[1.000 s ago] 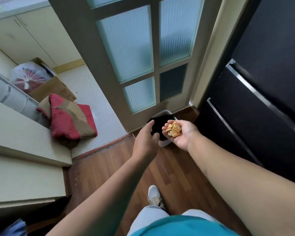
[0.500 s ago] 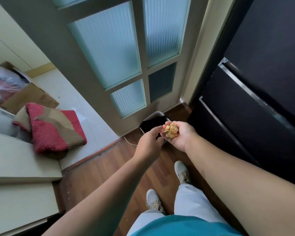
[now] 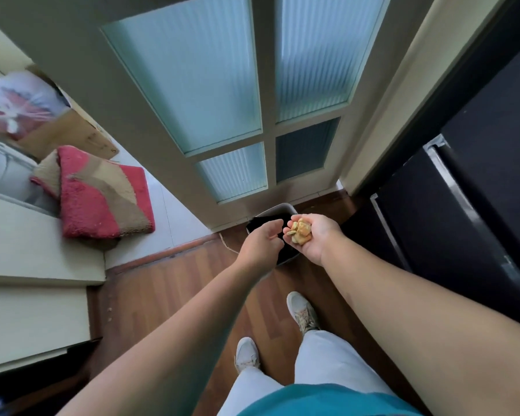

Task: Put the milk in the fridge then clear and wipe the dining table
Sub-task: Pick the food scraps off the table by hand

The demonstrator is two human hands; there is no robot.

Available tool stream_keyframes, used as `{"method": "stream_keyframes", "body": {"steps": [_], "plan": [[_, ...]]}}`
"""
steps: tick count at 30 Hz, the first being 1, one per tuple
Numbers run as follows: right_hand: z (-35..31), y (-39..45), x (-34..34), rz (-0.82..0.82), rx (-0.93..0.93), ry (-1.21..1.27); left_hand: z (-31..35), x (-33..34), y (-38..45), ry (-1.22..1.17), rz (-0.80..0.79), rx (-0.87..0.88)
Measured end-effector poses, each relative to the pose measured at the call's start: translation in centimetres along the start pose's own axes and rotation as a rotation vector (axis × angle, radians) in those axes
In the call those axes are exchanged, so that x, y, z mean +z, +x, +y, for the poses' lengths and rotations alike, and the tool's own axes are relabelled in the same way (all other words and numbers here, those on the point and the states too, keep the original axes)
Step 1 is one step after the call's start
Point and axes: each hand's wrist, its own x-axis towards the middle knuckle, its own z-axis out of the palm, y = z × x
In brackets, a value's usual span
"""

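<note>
A person is standing over a small bin with yellow food scraps in one palm.

In the head view, the right hand (image 3: 315,240) is lying palm up, its fingers loosely cupping a heap of food scraps (image 3: 300,232) above the black-lined bin (image 3: 278,210). The left hand (image 3: 260,243) is hovering just beside it, fingers loosely curled and holding nothing. The bin is sitting on the wooden floor (image 3: 168,283) by the glass-panelled door (image 3: 192,85), with the dark fridge (image 3: 463,190) to the right.
</note>
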Motion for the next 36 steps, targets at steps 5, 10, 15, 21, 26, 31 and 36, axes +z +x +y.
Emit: {"method": "stream_keyframes", "body": {"steps": [5,10,15,21,26,31,36], "plan": [[-2.6,2.7,0.7,0.015,0.004,-0.091,1.7,1.5,3.6,-0.189,0.004,-0.116],[-4.1,5.3,1.1,0.002,0.034,-0.143,1.0,1.6,6.4,-0.305,0.064,-0.218],[-4.5,6.1,1.6,-0.003,0.079,-0.267,0.3,0.7,6.7,-0.391,0.165,-0.288],[-5.0,5.0,4.7,-0.146,0.087,-0.321,1.3,-1.3,6.2,-0.514,0.308,-0.287],[-3.9,2.1,9.9,-0.314,0.014,-0.462,3.0,-4.4,4.1,-0.59,0.456,-0.24],[-0.5,-2.6,15.7,-0.452,-0.055,-0.544,3.1,-8.7,0.0,-0.671,0.627,-0.201],[3.2,-9.7,21.1,-0.596,-0.166,-0.707,2.0,-14.4,-5.7,-0.693,0.813,-0.127]]}}
